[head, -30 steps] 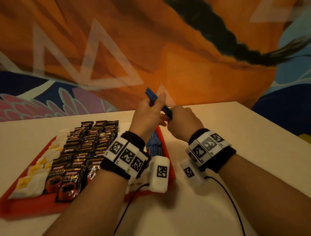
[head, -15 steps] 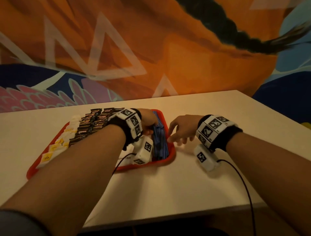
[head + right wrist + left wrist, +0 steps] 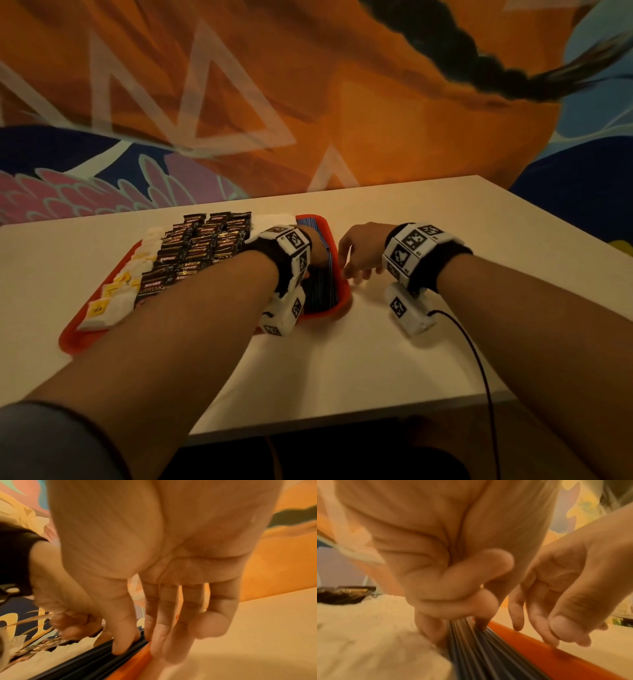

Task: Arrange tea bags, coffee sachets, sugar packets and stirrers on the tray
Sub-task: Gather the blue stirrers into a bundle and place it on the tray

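Note:
A red tray [image 3: 72,337] on the white table holds tea bags [image 3: 106,301] at its left, black coffee sachets [image 3: 202,246] in the middle, white packets [image 3: 368,635] and a row of dark blue stirrers [image 3: 323,291] along its right side. My left hand [image 3: 317,255] is down over the blue stirrers [image 3: 479,655], with curled fingers and thumb pinching them. My right hand [image 3: 359,253] hangs at the tray's right rim [image 3: 539,646] with straight fingers. Its thumb touches the stirrers [image 3: 85,660] and its fingertips touch the rim [image 3: 133,666].
The white table [image 3: 445,342] stretches to the right of the tray and toward me, with its front edge close below my forearms. A painted wall [image 3: 308,102] stands right behind the table. A black cable [image 3: 479,370] runs back from my right wrist.
A second ago both hands held the blue bundle up in the air above the tray. They have since come down, and the bundle lies in the tray's right side.

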`<state>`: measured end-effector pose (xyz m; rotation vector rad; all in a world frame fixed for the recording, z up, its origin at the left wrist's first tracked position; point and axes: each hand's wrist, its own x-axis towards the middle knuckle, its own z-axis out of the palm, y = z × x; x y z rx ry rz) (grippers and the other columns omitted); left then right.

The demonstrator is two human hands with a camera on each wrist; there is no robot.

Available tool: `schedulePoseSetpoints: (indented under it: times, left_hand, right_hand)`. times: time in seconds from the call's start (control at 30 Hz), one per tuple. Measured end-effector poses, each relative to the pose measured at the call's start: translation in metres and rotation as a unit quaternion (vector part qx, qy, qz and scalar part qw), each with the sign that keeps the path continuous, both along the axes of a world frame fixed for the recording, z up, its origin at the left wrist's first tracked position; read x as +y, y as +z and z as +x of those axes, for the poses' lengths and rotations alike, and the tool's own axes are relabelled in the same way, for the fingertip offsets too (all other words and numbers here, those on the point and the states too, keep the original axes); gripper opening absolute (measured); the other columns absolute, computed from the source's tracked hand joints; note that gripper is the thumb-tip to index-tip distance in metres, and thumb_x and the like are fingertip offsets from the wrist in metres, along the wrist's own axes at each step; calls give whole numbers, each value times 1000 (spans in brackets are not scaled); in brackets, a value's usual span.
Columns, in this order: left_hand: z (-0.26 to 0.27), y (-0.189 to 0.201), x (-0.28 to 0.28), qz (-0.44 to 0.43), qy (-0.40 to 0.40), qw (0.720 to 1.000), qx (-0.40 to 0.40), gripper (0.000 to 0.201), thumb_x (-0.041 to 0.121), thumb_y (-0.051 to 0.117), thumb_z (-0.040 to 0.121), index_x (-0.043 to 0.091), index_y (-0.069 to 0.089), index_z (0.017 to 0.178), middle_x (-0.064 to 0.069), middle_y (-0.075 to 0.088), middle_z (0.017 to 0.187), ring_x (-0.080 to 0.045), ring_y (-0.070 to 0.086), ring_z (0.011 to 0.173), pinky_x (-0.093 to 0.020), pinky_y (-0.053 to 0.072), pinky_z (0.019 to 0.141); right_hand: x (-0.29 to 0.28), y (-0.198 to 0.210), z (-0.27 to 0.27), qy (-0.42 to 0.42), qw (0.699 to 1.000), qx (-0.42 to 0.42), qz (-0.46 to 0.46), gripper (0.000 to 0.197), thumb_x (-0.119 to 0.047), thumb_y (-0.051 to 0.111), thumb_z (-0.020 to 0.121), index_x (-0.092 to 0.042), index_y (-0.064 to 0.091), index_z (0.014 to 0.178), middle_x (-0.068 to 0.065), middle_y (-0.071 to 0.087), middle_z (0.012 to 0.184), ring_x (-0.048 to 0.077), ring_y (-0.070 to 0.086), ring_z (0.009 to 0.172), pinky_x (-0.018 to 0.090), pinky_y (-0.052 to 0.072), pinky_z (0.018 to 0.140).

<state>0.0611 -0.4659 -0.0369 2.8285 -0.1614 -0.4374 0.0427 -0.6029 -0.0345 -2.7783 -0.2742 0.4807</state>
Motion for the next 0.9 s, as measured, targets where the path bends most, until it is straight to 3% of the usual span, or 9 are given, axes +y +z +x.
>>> schedulePoseSetpoints:
  times: [0.07, 0.13, 0.2, 0.33, 0.5, 0.57, 0.67, 0.8, 0.9]
  left_hand:
    - [0, 6, 1, 52, -25, 997, -42, 28, 20, 58, 98, 17, 49, 72, -3, 59, 88, -17, 58, 77, -26, 50, 67]
    - [-5, 16, 2, 99, -24, 992, -69, 18, 28, 55, 100, 14, 59, 90, -7, 60, 101, -21, 60, 91, -28, 48, 79]
    - [-8, 21, 4, 124, -29, 989, -77, 30, 33, 57, 99, 9, 62, 117, -8, 62, 107, -22, 62, 97, -28, 49, 85]
    - [-4, 10, 8, 145, -37, 988, -50, 48, 36, 71, 89, 10, 59, 128, -10, 66, 120, -24, 64, 107, -31, 53, 89]
    - [-6, 7, 17, 110, -19, 984, -139, 46, 37, 78, 82, 7, 61, 112, -10, 62, 102, -26, 63, 94, -30, 48, 66]
    - [-5, 8, 23, 88, -36, 983, -158, 42, 37, 81, 80, 7, 68, 107, -10, 67, 105, -26, 63, 95, -32, 49, 71]
    - [-9, 1, 27, 90, -85, 986, -114, 32, 35, 80, 80, 15, 76, 105, -4, 72, 100, -21, 65, 92, -32, 55, 78]
    - [-15, -5, 30, 74, -96, 985, -124, 28, 32, 80, 81, 14, 77, 102, -4, 72, 95, -20, 66, 86, -31, 55, 74]
    - [-20, 8, 44, 30, -86, 983, -156, 22, 31, 75, 87, 12, 77, 98, -5, 73, 99, -18, 63, 87, -28, 47, 71]
  right_hand:
    - [2, -1, 0, 7, 1000, -26, -9, 28, -31, 76, 84, -16, 70, 108, -2, 74, 85, 8, 68, 72, 21, 48, 58]
    - [5, -2, 0, 14, 996, -79, -25, 32, -36, 77, 82, -17, 71, 106, 0, 73, 95, 14, 66, 84, 25, 49, 68]
    - [8, -2, 0, 20, 993, -109, -27, 37, -41, 78, 81, -17, 71, 108, 0, 72, 105, 18, 65, 97, 31, 52, 82]
    - [16, -6, -3, 61, 992, -91, -57, 50, -47, 78, 78, -22, 67, 120, -3, 68, 115, 18, 63, 104, 33, 52, 91]
    - [19, -8, -6, 68, 991, -90, -67, 49, -38, 79, 79, -24, 64, 123, -1, 66, 121, 19, 61, 108, 32, 51, 92]
    - [17, -5, -8, 64, 991, -107, -41, 52, -38, 79, 80, -21, 62, 126, -1, 63, 126, 19, 59, 114, 29, 47, 91]
    - [23, -5, -11, 73, 991, -104, -32, 58, -45, 79, 77, -22, 61, 128, -3, 64, 126, 18, 60, 111, 27, 46, 86]
    - [32, -10, -15, 74, 993, -80, -49, 56, -44, 80, 77, -21, 63, 125, -2, 67, 120, 18, 63, 104, 30, 52, 87]
    - [30, -3, -17, 54, 993, -100, -23, 55, -48, 77, 79, -21, 63, 125, -2, 64, 123, 18, 61, 107, 29, 49, 86]
